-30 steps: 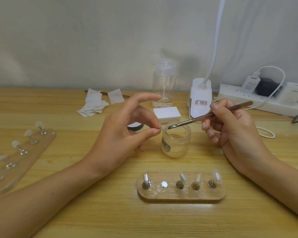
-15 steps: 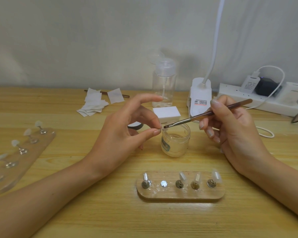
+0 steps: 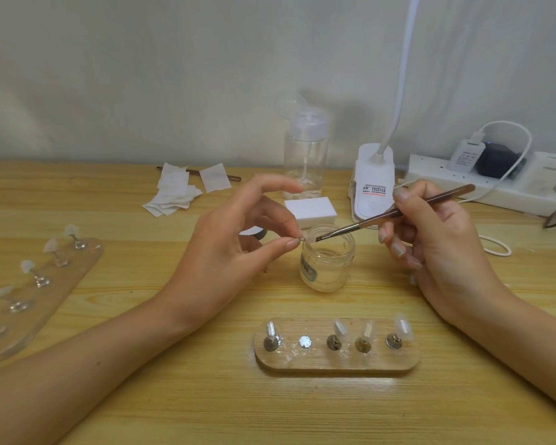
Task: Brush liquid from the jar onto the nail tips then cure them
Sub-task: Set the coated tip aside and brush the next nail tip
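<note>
A: What have the left fingertips (image 3: pixel 291 244) got?
B: Thumb and forefinger pinch a nail tip (image 3: pixel 309 239) by its small stem — the left hand (image 3: pixel 235 248) is otherwise loosely spread.
A: And the right hand (image 3: pixel 437 248)?
B: Curled round a brush (image 3: pixel 395 212), bristles touching the tip just over the open jar (image 3: pixel 328 268) — which stands on the table (image 3: pixel 109 396) between both hands, behind a wooden holder (image 3: pixel 336 361) of more tips.
</note>
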The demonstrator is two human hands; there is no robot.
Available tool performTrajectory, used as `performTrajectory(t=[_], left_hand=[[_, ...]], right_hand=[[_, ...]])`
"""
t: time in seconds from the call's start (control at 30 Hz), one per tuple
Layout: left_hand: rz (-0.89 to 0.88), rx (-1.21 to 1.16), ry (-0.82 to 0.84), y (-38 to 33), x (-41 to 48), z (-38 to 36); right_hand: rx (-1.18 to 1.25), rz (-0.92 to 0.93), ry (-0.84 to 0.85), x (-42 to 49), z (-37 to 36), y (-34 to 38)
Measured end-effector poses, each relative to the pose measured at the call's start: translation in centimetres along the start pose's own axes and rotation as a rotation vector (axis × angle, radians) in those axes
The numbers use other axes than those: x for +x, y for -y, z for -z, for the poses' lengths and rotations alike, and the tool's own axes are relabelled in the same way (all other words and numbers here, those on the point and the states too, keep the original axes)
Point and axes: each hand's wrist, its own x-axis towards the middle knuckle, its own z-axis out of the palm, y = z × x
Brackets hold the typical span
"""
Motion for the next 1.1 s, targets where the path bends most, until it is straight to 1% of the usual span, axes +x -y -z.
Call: performTrajectory(t=[0.07, 0.17, 0.33, 0.5, 0.63, 0.8, 0.9, 0.97, 1.1], left_hand=[[-0.005, 0.016, 0.003, -0.04, 0.00, -0.02], [-0.007, 0.025, 0.005, -0.11, 0.00, -0.02], [-0.005, 0.022, 0.011, -0.06, 0.03, -0.03], [-0.019, 0.034, 0.016, -0.01, 0.06, 0.01], [-0.025, 0.039, 0.015, 0.06, 0.03, 0.01], [-0.025, 0.044, 0.011, 0.08, -0.01, 0.02], [-0.019, 0.041, 0.010, 0.03, -0.01, 0.00], [-0.016, 0.041, 0.007, -0.03, 0.00, -0.04], [-0.013, 0.039, -0.002, -0.09, -0.03, -0.07]], right_hand=[[0.007, 0.016, 0.010, 0.00, 0.03, 0.04], [0.010, 0.043, 0.069, -0.05, -0.13, 0.01], [0.002, -0.006, -0.008, 0.05, 0.05, -0.02], [-0.017, 0.037, 0.056, -0.16, -0.18, 0.13], [-0.030, 0.026, -0.005, -0.12, -0.15, 0.15], [-0.019, 0.073, 0.059, -0.31, -0.23, 0.16], [-0.060, 0.059, 0.020, -0.32, -0.17, 0.09], [-0.046, 0.079, -0.007, -0.31, -0.04, 0.11], [-0.006, 0.132, 0.029, -0.38, -0.07, 0.24]])
